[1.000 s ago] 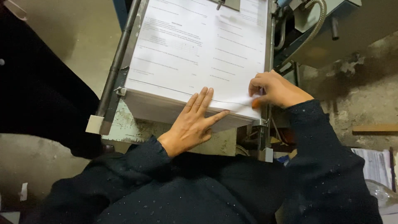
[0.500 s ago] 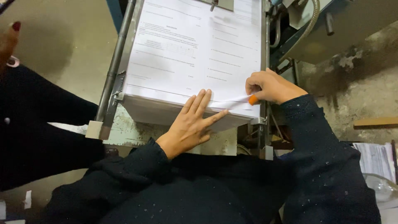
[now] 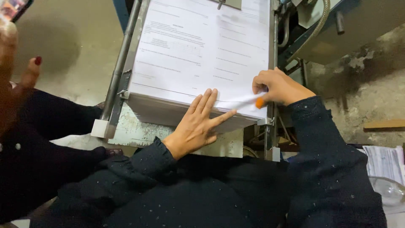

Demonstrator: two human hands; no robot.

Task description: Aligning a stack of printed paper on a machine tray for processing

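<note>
The left hand (image 3: pixel 197 126) is lying flat and open, fingers spread, on the near edge of a thick stack of white printed paper sheets (image 3: pixel 198 50); its grip is holding nothing, only pressing the top sheet down. The right hand (image 3: pixel 279 87) is curling closed at the stack's near right corner, its grip pinching a slim white pen with an orange end (image 3: pixel 249 101), which is blurred and lying low across the top sheet, its white end pointing toward the left fingertips. The paper stack is sitting on a grey metal tabletop (image 3: pixel 139 131) of a machine, squared against a grey metal side rail (image 3: pixel 120 71) on its left and a matching upright guide (image 3: pixel 274 46) on its right. A metal clip (image 3: pixel 220 4) is showing at the far edge of the stack. Both arms are wearing dark speckled sleeves (image 3: pixel 329 160). At the left edge, another person's hand with a red-painted nail (image 3: pixel 30 71) is hanging above a dark-clothed arm, well apart from the stack. To the right, a loose pile of printed papers (image 3: pixel 384 162) is lying on the stained concrete floor (image 3: pixel 367 101).
</note>
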